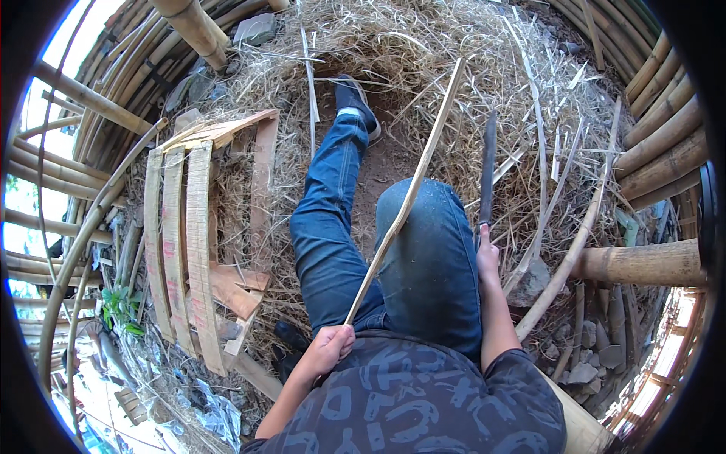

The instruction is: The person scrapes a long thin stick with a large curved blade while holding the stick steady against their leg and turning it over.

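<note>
A long, thin, slightly bent strip of bamboo point(408, 200) slants up and away across my lap. My left hand point(331, 346) is closed round its near end, in front of my waist. The strip passes over my raised right knee, and its far end is over the straw. Beside that knee, my right hand point(486, 253) grips a long knife point(488, 163) by its handle. The dark blade points away from me, apart from the bamboo strip. Most of the handle is hidden in my fingers.
A broken wooden pallet point(198, 250) lies at the left. Straw and shavings point(423, 45) cover the ground ahead. Long bamboo strips point(541, 113) lie at the right, near a thick bamboo pole point(643, 262). Stones point(582, 374) sit below it. Bamboo fencing point(665, 144) surrounds me.
</note>
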{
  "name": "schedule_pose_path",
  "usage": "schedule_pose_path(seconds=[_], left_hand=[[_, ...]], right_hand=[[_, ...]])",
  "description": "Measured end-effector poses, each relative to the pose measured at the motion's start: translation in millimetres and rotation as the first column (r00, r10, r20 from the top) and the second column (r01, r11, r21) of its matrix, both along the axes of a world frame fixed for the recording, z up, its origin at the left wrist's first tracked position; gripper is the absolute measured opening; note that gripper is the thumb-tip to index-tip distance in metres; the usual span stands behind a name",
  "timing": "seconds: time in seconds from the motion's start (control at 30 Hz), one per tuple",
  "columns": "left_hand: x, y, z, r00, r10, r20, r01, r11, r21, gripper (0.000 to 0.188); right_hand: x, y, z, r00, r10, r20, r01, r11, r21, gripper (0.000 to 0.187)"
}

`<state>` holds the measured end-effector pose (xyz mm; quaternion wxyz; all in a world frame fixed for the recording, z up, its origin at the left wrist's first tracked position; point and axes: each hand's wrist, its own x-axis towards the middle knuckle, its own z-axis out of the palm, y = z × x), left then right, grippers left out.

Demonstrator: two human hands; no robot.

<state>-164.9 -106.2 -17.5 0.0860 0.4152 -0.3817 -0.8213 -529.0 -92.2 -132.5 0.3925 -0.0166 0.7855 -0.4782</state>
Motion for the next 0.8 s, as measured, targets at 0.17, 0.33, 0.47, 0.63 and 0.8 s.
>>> schedule_pose_path(seconds=[0.17,0.33,0.47,0.63,0.8], left_hand=[[-5,0,11,0.994,0.106,0.019,-0.107,0.988,0.107,0.041],[-6,-2,6,0.994,0.104,-0.041,-0.091,0.965,0.246,0.041],[-2,2,21,0.996,0.088,-0.017,-0.083,0.974,0.212,0.040],[-11,12,17,0.990,0.141,0.022,-0.141,0.989,0.032,0.039],[-6,27,11,0.968,0.215,0.128,-0.199,0.971,-0.131,0.037]], right_hand=[[-12,-11,16,0.985,-0.105,0.137,0.132,0.970,-0.203,0.055],[-12,-16,77,0.997,-0.015,-0.081,-0.024,0.889,-0.458,0.044],[-3,-25,141,0.889,0.177,-0.423,-0.361,0.840,-0.406,0.042],[15,-53,176,0.547,0.440,-0.712,-0.722,0.679,-0.135,0.049],[9,-86,169,-0.058,0.581,-0.812,-0.811,0.447,0.377,0.066]])
